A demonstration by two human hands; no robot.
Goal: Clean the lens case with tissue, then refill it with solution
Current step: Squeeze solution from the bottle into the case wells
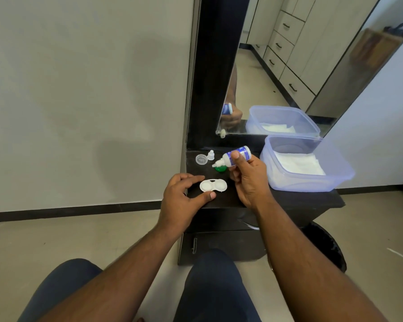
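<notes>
The right hand (248, 176) grips the solution bottle (234, 158), thumb across its label, tilted so the white nozzle points down and to the left, above the green cap (221, 168) that lies on the dark counter (289, 198). The left hand (184, 194) is spread wide, holding nothing, with the thumb tip touching the near edge of the white lens case (213, 185) and the forefinger reaching toward its far left side. The case lies open on the counter between both hands, its two wells facing up; the nozzle is behind it and not over either well. Behind the case, near the mirror (300, 66), a clear round cap (201, 158) sits just beside a small clear nozzle cap (210, 155). To the right, a translucent tub (312, 182) holds white tissue (299, 163). The mirror shows the right hand and the tub again.
</notes>
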